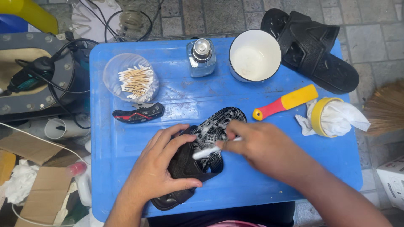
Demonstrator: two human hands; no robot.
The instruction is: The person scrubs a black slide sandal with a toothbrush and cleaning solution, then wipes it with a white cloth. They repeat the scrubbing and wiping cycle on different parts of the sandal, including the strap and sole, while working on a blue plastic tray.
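Note:
A black slide sandal lies on the blue tabletop, its footbed covered with white foam. My left hand grips the sandal's strap and heel end. My right hand holds a small white brush, blurred, with its head on the foamy footbed just right of my left thumb.
On the blue top: a clear cup of cotton swabs, a red-and-black folding knife, a glass dispenser bottle, a white bowl, a red-and-yellow handled tool, a yellow tape roll stuffed with tissue. The second black sandal lies at the back right corner.

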